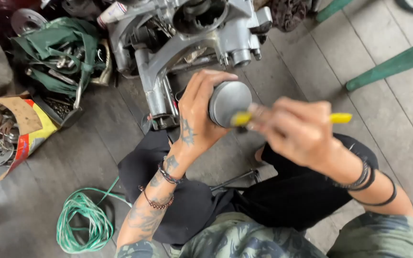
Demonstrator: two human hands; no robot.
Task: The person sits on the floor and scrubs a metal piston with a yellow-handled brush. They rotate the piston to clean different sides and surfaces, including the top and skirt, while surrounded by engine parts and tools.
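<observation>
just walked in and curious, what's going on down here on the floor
A person sits on the wooden floor with a grey piston gripped in the left hand. The right hand, blurred, holds a yellow-handled tool against the piston's crown. A bare engine casing stands just ahead, with a green tool bag and green wire coil nearby.

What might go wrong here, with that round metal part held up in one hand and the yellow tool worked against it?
1. The left hand grips the round metal part in mid-air, unsupported; if it slips it may drop onto the engine casing or the floor.
2. The right hand looks blurred, and the yellow-handled tool meets the part close to the left fingers; a slip could jab them.
3. The green wire coil lies by the knee and might snag.
</observation>
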